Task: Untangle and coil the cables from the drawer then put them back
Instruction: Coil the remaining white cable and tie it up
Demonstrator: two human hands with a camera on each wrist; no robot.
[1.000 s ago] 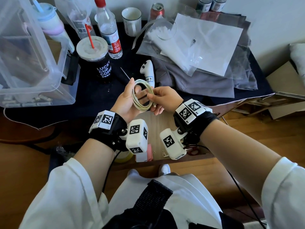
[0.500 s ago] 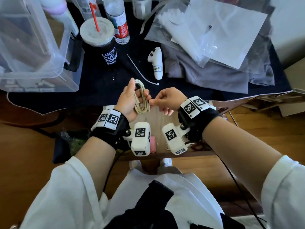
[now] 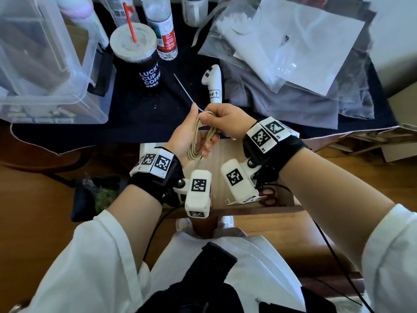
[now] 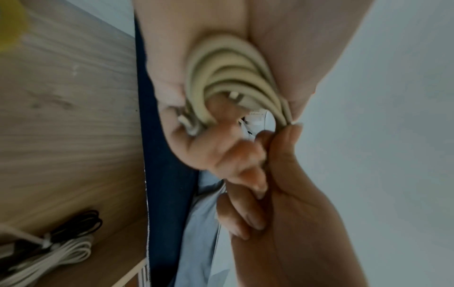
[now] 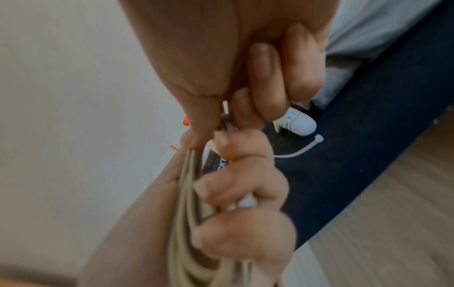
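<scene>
A beige cable coil (image 3: 198, 141) is squeezed into a narrow loop above the open wooden drawer (image 3: 228, 152). My left hand (image 3: 191, 136) holds it with fingers curled round the strands (image 4: 228, 77). At the top of the coil (image 5: 186, 194) my right hand (image 3: 222, 119) pinches the strands between thumb and forefinger. A white cable tie (image 3: 186, 92) lies on the dark cloth just beyond both hands, also seen in the right wrist view (image 5: 299, 150). Bundled white and black cables (image 4: 49, 250) lie in the drawer.
On the dark tablecloth (image 3: 135, 118) stand a coffee cup (image 3: 140, 62), a water bottle (image 3: 163, 30), a clear plastic bin (image 3: 45, 59), a white controller (image 3: 213, 85) and plastic bags (image 3: 293, 48). Red scissors (image 3: 268, 196) lie in the drawer.
The round coil has been flattened into a long narrow loop. My right hand moved from the coil's side to its top, and the head camera tilted downward.
</scene>
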